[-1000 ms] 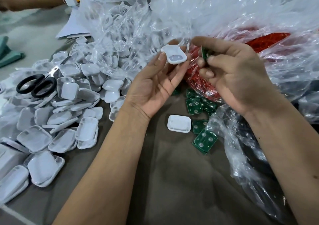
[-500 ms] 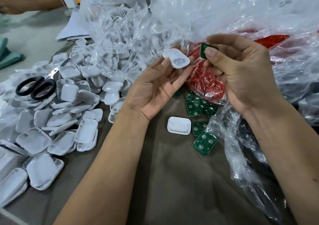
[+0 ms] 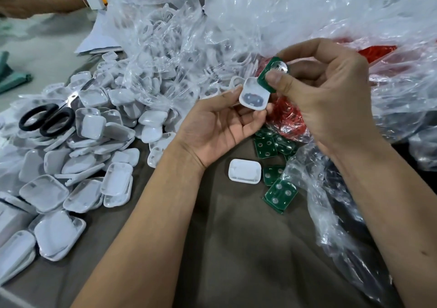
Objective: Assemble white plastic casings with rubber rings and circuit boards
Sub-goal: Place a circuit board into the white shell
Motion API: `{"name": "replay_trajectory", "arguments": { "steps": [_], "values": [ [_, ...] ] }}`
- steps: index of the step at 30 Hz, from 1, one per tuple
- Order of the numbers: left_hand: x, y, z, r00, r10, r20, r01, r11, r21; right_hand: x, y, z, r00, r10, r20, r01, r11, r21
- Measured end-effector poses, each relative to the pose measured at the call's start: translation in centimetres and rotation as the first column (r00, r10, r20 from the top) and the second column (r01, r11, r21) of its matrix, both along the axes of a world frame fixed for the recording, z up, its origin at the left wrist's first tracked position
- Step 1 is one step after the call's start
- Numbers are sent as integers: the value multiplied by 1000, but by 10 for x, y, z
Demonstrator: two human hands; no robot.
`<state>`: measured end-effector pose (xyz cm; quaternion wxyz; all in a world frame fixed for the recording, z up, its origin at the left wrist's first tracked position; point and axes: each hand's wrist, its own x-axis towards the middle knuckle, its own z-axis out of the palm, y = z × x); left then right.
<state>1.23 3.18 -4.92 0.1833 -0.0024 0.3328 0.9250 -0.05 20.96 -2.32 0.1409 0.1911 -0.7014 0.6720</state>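
Since the earlier frames the right hand (image 3: 331,99) has been bringing its green circuit board (image 3: 269,73) down and leftward, so the board's lower edge is now meeting the upper right rim of the white casing (image 3: 254,95) that the left hand (image 3: 220,128) is holding.

Going from the left: one pair of black-handled scissors (image 3: 47,121) is lying on a heap of white casings (image 3: 78,166), too many to count. Farther back, a clear plastic bag (image 3: 165,43) is holding more white parts. The left hand is lying palm up, fingers gently curled, pinching the casing between its fingertips with the hollow side facing up. Near it on the brown counter (image 3: 236,248), one single casing (image 3: 244,171) is lying just left of loose green boards (image 3: 280,194); about five are showing, some half hidden under plastic. The right hand is pinching the tilted board between thumb and curled fingers. Behind it, red rubber rings (image 3: 288,118) are sitting inside another clear bag (image 3: 354,24). No writing is readable.
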Motion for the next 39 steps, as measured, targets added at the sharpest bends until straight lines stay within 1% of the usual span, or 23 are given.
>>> {"name": "replay_trajectory", "arguments": {
  "steps": [2, 5, 15, 25, 31, 35, 39],
  "values": [
    [0, 1, 0, 1000, -2, 2, 2, 1000, -21, 0, -2, -2, 998, -40, -53, 44, 996, 76],
    [0, 1, 2, 1000, -10, -5, 10, 999, -35, -1, -3, -3, 993, -73, -94, 85, 987, 134],
    [1, 1, 0, 998, -45, -41, 44, 999, -15, 0, -4, -6, 992, -85, -94, 101, 979, 180],
    [0, -1, -1, 998, -41, -52, 42, 999, 5, 1, -3, -6, 995, -65, -73, 78, 980, 181],
    [-1, -1, -2, 998, -39, -57, 40, 999, 14, -1, -1, -8, 993, -61, -100, 80, 975, 208],
    [-2, -1, -3, 998, -33, -54, 34, 999, 12, -5, 1, -8, 986, -88, -140, 124, 954, 274],
    [-2, -2, -3, 998, -32, -62, 32, 999, 8, -7, 2, -9, 981, -103, -166, 150, 942, 299]
  ]
}}
